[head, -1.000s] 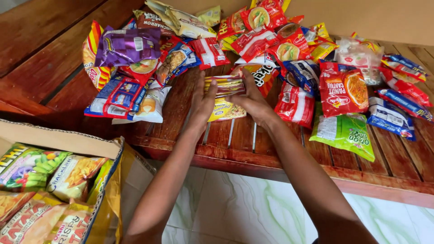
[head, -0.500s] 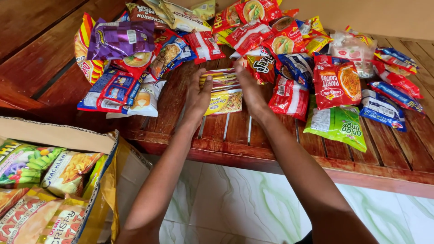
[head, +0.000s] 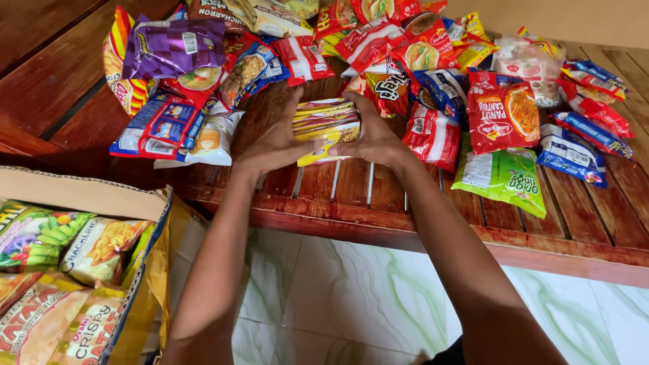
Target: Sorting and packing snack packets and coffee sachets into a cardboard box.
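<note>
Gripping one packet stack (head: 326, 128), two hands

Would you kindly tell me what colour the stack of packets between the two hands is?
Mainly yellow with red bands, seen in the head view: stack of packets.

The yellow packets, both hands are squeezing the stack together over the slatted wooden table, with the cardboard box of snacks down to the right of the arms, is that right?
Not quite. The head view shows the cardboard box to the left of the arms, not the right. Both the left hand and right hand do press the yellow packets over the slatted wooden table.
</note>
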